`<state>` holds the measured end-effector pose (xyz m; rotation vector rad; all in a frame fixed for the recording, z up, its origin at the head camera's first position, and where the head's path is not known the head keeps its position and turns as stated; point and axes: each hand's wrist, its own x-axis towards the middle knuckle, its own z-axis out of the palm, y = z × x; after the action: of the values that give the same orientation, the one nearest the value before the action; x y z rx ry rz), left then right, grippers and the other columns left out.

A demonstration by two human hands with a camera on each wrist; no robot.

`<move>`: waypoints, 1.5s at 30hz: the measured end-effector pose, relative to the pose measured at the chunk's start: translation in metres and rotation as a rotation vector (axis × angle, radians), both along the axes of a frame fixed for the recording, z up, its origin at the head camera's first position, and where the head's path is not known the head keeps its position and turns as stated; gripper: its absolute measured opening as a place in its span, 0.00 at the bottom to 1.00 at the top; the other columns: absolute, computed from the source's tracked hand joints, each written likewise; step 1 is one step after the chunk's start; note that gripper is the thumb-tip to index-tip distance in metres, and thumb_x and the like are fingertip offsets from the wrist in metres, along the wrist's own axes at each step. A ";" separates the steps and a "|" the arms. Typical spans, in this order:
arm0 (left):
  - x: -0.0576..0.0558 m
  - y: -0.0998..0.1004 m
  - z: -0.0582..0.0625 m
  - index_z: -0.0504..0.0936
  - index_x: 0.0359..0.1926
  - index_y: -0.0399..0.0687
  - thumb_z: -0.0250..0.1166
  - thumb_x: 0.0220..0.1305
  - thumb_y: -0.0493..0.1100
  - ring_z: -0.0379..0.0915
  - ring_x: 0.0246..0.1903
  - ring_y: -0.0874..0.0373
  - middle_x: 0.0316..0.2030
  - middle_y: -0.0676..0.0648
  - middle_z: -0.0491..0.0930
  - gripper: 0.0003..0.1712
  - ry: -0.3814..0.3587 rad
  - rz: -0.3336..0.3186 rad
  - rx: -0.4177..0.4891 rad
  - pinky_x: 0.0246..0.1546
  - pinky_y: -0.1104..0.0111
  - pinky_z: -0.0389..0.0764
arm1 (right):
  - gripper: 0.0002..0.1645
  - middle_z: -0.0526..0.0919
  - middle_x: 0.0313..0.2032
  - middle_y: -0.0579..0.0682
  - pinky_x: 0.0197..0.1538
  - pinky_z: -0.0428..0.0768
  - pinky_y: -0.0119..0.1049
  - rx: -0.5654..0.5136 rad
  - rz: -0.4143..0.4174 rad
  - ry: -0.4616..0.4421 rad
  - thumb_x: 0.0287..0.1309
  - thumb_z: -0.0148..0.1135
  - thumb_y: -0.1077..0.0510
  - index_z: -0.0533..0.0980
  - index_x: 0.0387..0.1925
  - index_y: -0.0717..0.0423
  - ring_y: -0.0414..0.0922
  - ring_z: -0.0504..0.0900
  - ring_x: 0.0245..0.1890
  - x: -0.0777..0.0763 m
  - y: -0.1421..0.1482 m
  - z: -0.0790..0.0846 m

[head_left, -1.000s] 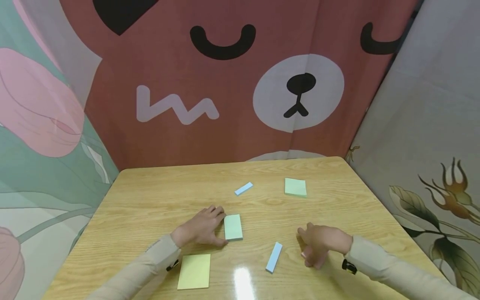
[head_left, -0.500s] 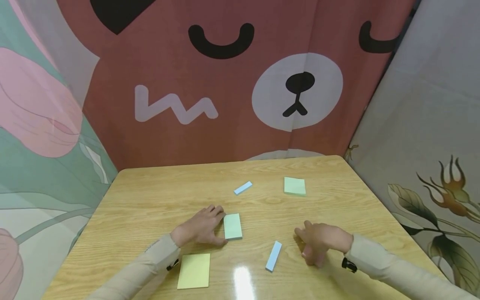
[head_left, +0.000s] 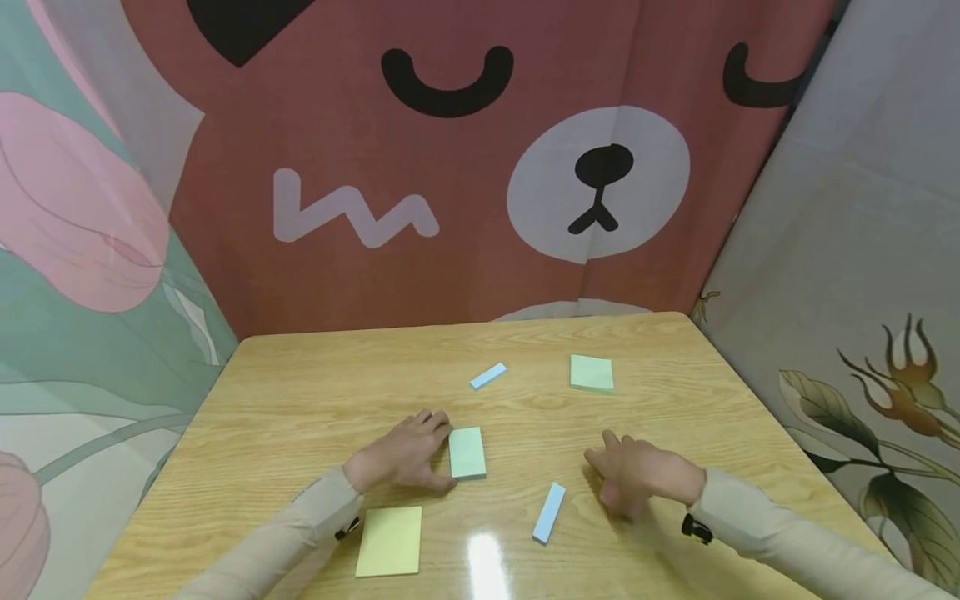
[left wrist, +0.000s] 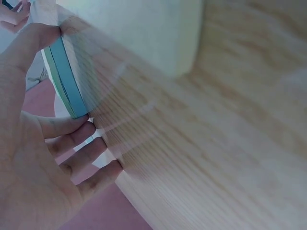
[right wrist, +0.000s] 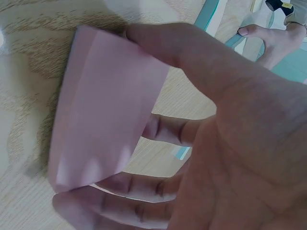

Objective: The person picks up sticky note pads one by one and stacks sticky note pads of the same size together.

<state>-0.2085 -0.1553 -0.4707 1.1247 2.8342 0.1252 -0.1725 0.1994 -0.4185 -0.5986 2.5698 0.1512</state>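
On the left, pinching a pale green pad by its near and far ends between thumb and index finger of the left hand, with the other fingers spread; lying on the table, just right of that palm, unshifted since a second ago. Further right, beyond a light blue strip, gripping a pink pad between thumb and fingers of the right hand, hidden under it from above; carried slightly left and farther since a second ago
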 end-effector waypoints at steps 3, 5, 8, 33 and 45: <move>0.000 0.001 0.000 0.72 0.65 0.35 0.63 0.56 0.72 0.64 0.54 0.53 0.59 0.45 0.67 0.51 -0.001 -0.004 -0.001 0.57 0.54 0.73 | 0.42 0.70 0.44 0.61 0.40 0.79 0.53 -0.007 0.002 0.015 0.25 0.78 0.71 0.72 0.50 0.57 0.57 0.72 0.40 0.000 -0.001 0.000; 0.000 0.001 0.000 0.72 0.64 0.35 0.63 0.56 0.72 0.64 0.54 0.52 0.59 0.45 0.67 0.51 -0.005 -0.007 0.006 0.57 0.54 0.73 | 0.42 0.70 0.44 0.62 0.40 0.79 0.53 -0.010 -0.008 0.011 0.25 0.78 0.72 0.72 0.51 0.57 0.58 0.72 0.42 0.000 -0.001 0.000; 0.000 0.001 0.001 0.71 0.64 0.35 0.63 0.57 0.71 0.64 0.54 0.52 0.59 0.44 0.67 0.50 -0.012 -0.010 0.006 0.57 0.53 0.72 | 0.41 0.71 0.46 0.64 0.41 0.79 0.54 -0.018 -0.021 0.003 0.28 0.77 0.72 0.72 0.51 0.57 0.59 0.72 0.44 0.001 -0.001 0.000; 0.000 -0.001 0.001 0.70 0.65 0.34 0.63 0.56 0.71 0.64 0.55 0.51 0.59 0.43 0.67 0.51 0.002 -0.022 0.005 0.55 0.55 0.74 | 0.17 0.68 0.37 0.59 0.36 0.73 0.50 -0.048 0.047 0.147 0.44 0.64 0.60 0.73 0.40 0.55 0.55 0.65 0.37 -0.001 -0.005 -0.005; 0.000 -0.001 0.003 0.70 0.65 0.33 0.63 0.57 0.70 0.63 0.55 0.50 0.60 0.42 0.67 0.50 0.005 -0.022 0.002 0.56 0.56 0.73 | 0.14 0.68 0.38 0.58 0.35 0.74 0.55 -0.086 0.038 0.186 0.50 0.63 0.56 0.71 0.38 0.54 0.57 0.68 0.34 -0.005 -0.008 -0.004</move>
<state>-0.2084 -0.1562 -0.4679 1.1575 2.8255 0.1233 -0.1771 0.1918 -0.4227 -0.6948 2.7570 0.1150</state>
